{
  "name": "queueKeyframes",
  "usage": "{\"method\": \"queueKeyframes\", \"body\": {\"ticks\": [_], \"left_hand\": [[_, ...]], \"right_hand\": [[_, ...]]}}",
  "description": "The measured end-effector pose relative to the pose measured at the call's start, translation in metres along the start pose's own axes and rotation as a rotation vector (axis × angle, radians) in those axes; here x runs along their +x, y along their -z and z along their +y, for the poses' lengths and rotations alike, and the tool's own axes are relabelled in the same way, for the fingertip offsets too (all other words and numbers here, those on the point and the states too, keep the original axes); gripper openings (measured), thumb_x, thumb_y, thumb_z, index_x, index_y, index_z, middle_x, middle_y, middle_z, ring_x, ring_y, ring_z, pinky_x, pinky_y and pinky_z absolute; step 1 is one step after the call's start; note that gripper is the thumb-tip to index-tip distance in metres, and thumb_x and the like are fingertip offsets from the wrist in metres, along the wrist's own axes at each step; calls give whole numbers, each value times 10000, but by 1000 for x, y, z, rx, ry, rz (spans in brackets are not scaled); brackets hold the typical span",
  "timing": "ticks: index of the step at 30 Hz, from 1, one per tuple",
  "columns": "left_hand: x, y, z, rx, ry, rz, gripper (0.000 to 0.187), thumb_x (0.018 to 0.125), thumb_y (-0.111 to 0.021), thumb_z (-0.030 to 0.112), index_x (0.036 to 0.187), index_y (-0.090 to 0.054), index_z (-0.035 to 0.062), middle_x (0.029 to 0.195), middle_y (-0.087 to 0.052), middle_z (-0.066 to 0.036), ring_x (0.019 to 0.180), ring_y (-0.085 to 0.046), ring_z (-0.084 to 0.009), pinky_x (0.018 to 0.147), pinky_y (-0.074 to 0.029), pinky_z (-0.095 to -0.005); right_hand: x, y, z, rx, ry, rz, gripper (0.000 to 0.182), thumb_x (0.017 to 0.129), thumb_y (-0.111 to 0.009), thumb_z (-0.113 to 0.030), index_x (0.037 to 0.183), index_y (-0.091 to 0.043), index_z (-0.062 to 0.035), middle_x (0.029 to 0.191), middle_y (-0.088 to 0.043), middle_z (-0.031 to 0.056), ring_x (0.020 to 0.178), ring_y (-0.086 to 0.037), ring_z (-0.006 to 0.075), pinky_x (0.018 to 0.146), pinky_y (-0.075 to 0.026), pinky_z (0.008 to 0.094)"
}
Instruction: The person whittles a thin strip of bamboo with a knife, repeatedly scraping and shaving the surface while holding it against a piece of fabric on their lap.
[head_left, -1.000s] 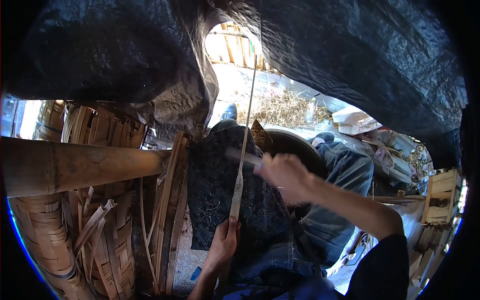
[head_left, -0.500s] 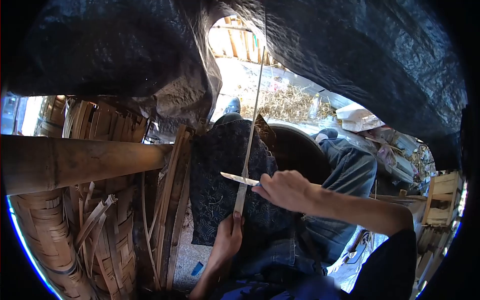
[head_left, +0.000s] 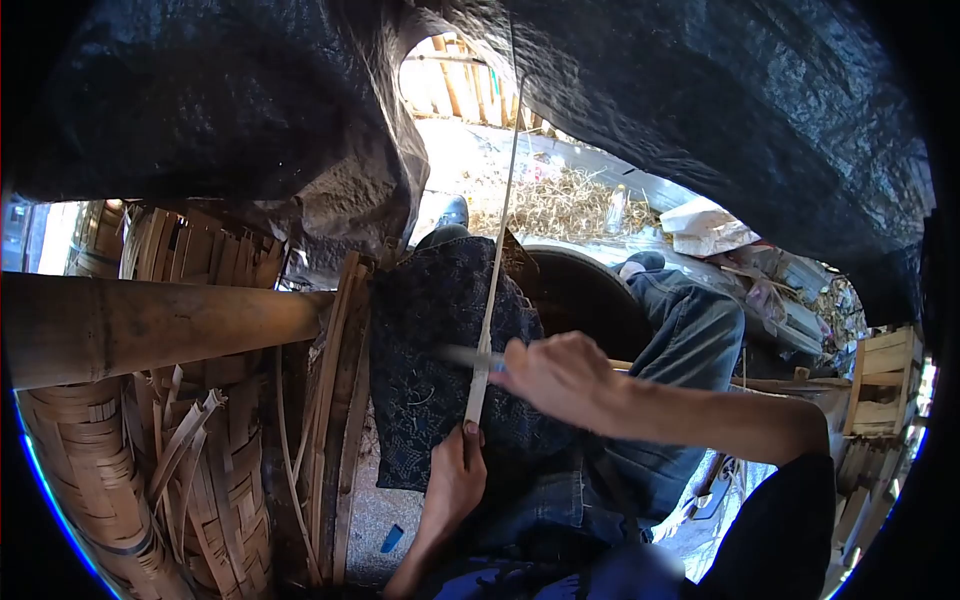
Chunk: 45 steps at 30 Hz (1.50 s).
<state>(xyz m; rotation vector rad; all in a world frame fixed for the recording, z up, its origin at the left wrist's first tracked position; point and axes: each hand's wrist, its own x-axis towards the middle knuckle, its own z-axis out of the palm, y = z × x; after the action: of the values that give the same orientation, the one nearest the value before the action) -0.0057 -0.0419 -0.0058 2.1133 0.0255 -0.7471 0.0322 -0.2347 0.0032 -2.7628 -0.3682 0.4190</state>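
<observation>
A long, thin bamboo strip [head_left: 476,400] runs up and away from my lap, its near end wide and pale. My left hand [head_left: 457,475] is closed on that near end, thumb along the top. In my right hand [head_left: 560,375] is a knife [head_left: 457,354], its handle mostly hidden by my fingers. The blade is smeared by motion and lies across the strip a little above my left hand. Beneath the strip, a dark patterned cloth [head_left: 415,320] covers my leg.
A thick bamboo pole [head_left: 170,325] juts in from the left, above a woven bamboo basket [head_left: 70,450] and split slats [head_left: 325,430]. Dark plastic sheeting [head_left: 700,110] hangs overhead. A round dark container [head_left: 590,300] sits between my legs. Straw [head_left: 560,205] covers the ground beyond.
The knife blade, sharp before, is now blurred, still across the strip. My right hand has shifted slightly left. The left hand keeps its hold, and the whole view has shifted a little.
</observation>
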Motion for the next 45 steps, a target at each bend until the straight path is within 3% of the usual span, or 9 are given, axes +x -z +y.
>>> {"method": "queueKeyframes", "body": {"ticks": [1,10,21,25,28,33,34,39,45], "left_hand": [[-1,0,1,40,-1,-3,319,985,-394,166,777,-511,-46,608,-517,-243,577,-536,-430,501,-371,-412],[2,2,-5,-12,-35,8,323,989,-391,177,786,-514,-42,594,-506,-225,510,-504,-378,500,-373,-399],[0,-1,0,41,-47,-2,314,985,-400,170,768,-501,-32,596,-513,-230,520,-527,-387,484,-365,-403],[-1,0,1,44,-32,-2,313,985,-398,171,774,-503,-34,608,-523,-241,542,-536,-410,485,-368,-414],[-7,-2,5,87,-19,-33,316,985,-398,173,774,-502,-37,598,-517,-244,539,-534,-414,487,-370,-419],[-2,0,2,22,-36,-10,324,986,-396,178,770,-503,-39,579,-504,-245,528,-532,-416,480,-367,-421],[-1,0,2,23,-36,-16,326,986,-397,179,768,-504,-39,581,-505,-243,526,-533,-413,479,-366,-418],[-6,0,7,89,-7,-48,325,985,-401,179,765,-506,-36,584,-508,-238,517,-534,-398,480,-361,-408],[0,0,1,0,-42,-26,321,987,-399,182,767,-492,-32,573,-484,-237,482,-505,-379,463,-348,-400]], "right_hand": [[-3,0,-4,-28,67,-62,435,940,-489,-402,675,-527,-59,481,-524,-7,422,-578,124,371,-480,259],[-3,12,1,-14,94,31,405,942,-491,-379,701,-539,-57,449,-514,35,424,-594,157,385,-478,294],[8,3,25,-142,-19,140,396,948,-481,-383,692,-518,-84,474,-522,15,385,-527,117,361,-451,267],[4,4,6,-128,11,-94,364,935,-505,-380,764,-534,-61,527,-559,18,420,-556,112,365,-455,276],[20,-10,38,-283,-160,193,424,910,-529,-426,769,-532,-26,504,-564,72,453,-600,164,405,-501,291],[9,7,22,-164,-31,15,380,948,-488,-379,736,-528,-66,493,-525,3,405,-540,121,370,-463,280],[5,10,11,-34,-52,-100,396,939,-495,-394,758,-527,-43,499,-569,69,425,-593,176,404,-498,318],[28,7,50,-249,-149,146,427,919,-519,-431,764,-541,-33,516,-584,63,426,-601,179,373,-481,290],[8,5,23,-159,30,-83,396,953,-476,-390,734,-526,-64,460,-524,27,376,-548,151,346,-461,307]]}}
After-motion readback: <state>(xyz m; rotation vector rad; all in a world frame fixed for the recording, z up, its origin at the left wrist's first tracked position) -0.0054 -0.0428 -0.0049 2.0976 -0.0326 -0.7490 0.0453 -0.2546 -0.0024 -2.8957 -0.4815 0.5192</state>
